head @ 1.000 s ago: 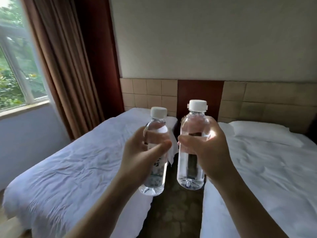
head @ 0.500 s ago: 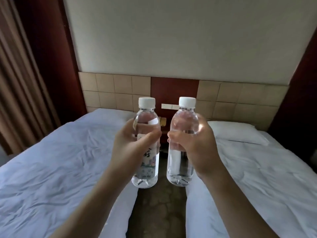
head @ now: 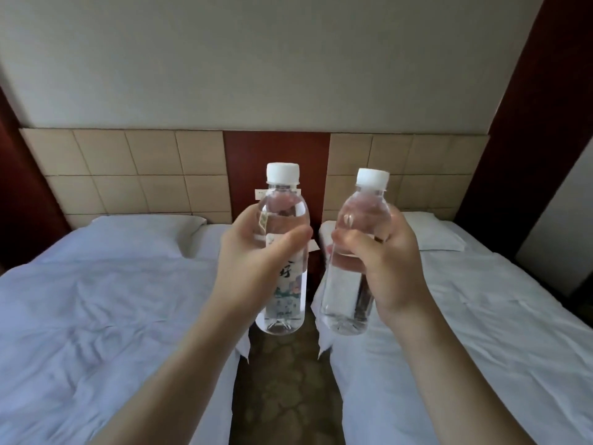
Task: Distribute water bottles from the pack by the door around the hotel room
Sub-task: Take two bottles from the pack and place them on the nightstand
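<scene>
I hold two clear water bottles with white caps out in front of me, above the gap between two beds. My left hand [head: 253, 261] grips the left bottle [head: 284, 216] round its middle; this bottle carries a printed label and stands upright. My right hand [head: 382, 261] grips the right bottle [head: 362, 210], which leans slightly to the right. The two bottles are apart, about a hand's width between them. The pack by the door is out of view.
A white-sheeted bed [head: 106, 300] lies on the left and another bed [head: 481, 316] on the right, each with a pillow at the tan padded headboard [head: 128, 175]. A narrow aisle of patterned carpet [head: 282, 380] runs between them. A dark wood panel [head: 519, 123] rises at right.
The view has swung right and closer: window and curtain are gone from sight, both beds now lie square ahead. The bottles have drifted a little further apart; both grips are unchanged.
</scene>
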### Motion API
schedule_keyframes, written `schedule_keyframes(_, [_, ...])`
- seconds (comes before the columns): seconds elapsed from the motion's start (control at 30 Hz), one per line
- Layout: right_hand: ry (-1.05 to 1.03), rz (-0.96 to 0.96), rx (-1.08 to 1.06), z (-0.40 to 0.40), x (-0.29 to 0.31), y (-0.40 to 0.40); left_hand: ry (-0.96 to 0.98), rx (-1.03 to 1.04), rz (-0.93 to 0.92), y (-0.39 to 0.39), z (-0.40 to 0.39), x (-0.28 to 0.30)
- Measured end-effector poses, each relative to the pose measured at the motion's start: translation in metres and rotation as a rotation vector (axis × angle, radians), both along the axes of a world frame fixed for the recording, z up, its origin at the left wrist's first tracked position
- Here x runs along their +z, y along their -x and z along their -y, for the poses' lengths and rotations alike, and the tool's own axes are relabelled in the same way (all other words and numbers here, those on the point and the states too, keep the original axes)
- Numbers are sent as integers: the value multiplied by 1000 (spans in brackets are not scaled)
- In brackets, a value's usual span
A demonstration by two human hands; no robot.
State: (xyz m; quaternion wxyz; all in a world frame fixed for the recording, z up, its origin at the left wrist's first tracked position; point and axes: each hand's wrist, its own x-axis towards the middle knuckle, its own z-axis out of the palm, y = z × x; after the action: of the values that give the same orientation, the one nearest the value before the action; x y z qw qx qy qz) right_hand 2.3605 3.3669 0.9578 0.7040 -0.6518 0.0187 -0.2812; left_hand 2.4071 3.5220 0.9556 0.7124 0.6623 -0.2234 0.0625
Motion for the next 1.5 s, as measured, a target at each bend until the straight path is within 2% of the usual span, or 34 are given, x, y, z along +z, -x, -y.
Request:
schedule_keyframes(0.23, [-5,21,10,61,-24,-150,3,-9,-1,-149,59,-17])
schedule_keyframes(0.5, [-39,-16,106,114,-18,-335,-12,91,-29,-316,110,-6])
schedule_keyframes(0.7, [-16,-34,152,145,-18,-445,-2,70,-49,-425,138,-7])
schedule_keyframes(1.13, [7,-86,71,215,-52,-731,-3,-62,-107,-725,219,-42])
schedule_keyframes(1.5, [82,-118,41,284,-86,-919,-65,-73,-111,-909,287,-74])
